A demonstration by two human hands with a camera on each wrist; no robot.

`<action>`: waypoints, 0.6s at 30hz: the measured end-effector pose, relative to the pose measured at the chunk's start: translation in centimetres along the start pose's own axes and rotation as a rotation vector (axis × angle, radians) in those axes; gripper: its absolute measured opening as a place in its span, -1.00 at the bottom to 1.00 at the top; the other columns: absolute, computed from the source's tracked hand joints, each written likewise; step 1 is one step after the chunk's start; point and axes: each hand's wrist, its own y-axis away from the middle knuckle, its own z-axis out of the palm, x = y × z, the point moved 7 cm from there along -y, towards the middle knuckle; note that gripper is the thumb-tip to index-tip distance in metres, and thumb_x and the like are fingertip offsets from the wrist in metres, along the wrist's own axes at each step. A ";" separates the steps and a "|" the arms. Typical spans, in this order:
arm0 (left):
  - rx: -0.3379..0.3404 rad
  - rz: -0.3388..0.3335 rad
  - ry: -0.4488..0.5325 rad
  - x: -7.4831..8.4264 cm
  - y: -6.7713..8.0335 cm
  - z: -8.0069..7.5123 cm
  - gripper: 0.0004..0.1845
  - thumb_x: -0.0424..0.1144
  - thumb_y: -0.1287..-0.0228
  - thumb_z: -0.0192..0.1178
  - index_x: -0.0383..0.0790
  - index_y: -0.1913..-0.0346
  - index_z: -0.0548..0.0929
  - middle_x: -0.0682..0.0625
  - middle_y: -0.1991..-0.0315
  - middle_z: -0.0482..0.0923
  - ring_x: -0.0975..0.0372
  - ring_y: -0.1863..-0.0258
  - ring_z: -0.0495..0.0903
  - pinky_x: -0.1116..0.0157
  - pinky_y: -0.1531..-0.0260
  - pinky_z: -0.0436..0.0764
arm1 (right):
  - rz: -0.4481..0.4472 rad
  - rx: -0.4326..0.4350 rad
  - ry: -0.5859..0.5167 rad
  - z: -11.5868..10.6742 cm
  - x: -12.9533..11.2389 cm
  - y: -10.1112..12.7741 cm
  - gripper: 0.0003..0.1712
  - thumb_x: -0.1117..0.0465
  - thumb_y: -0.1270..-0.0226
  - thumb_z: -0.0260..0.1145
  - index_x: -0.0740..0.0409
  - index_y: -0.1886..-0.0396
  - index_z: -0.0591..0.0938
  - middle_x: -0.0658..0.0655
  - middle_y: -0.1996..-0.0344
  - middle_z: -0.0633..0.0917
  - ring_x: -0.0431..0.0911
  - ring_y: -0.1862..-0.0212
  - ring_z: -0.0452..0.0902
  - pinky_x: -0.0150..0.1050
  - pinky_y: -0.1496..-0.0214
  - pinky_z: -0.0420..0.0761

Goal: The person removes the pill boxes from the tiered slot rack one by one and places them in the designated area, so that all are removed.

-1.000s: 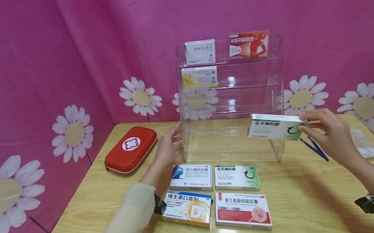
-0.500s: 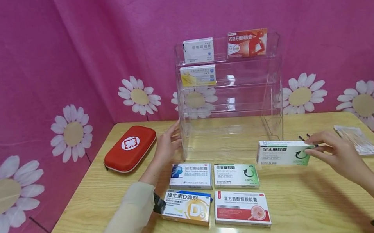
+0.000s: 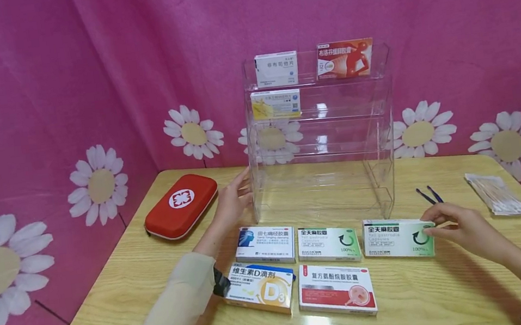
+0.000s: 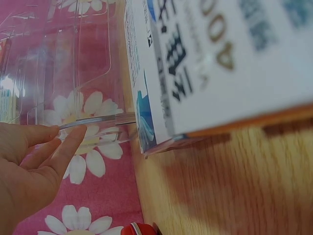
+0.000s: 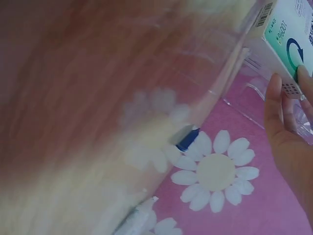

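Observation:
My right hand (image 3: 464, 229) pinches the right end of a green-and-white capsule box (image 3: 396, 239), the thumb on its printed face. In the right wrist view, the box (image 5: 288, 44) sits between thumb and fingers. The box lies at the table, right of a matching capsule box (image 3: 329, 243). At the left side of a clear acrylic display stand (image 3: 324, 181), my left hand (image 3: 232, 202) pinches the side panel's edge with its fingertips. A blue-and-white medicine box (image 3: 266, 243), an orange vitamin D box (image 3: 259, 289) and a red-and-white capsule box (image 3: 336, 288) lie in front.
The stand's upper tiers hold a white tablet box (image 3: 277, 70), a red capsule box (image 3: 345, 59) and a yellow-and-white box (image 3: 276, 104). A red first-aid case (image 3: 181, 207) lies left. Blue tweezers (image 3: 429, 195) and a bag of cotton swabs (image 3: 497, 194) lie right.
My right hand has lowered the green-and-white capsule box from in front of the stand's lower right to the table beside its twin. My left hand has stayed at the stand.

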 end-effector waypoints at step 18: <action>-0.014 -0.005 0.005 0.1 0.1 0.0 -0.26 -0.52 -0.31 0.15 0.02 -0.50 0.24 -0.21 -0.34 0.46 -0.05 -0.22 0.58 0.10 -0.05 0.68 | 0.263 -0.334 -0.095 1.9 2.7 0.1 -0.69 0.19 -0.35 0.30 0.28 0.00 0.62 0.28 0.03 0.66 -0.53 0.16 0.54 -0.44 0.25 0.67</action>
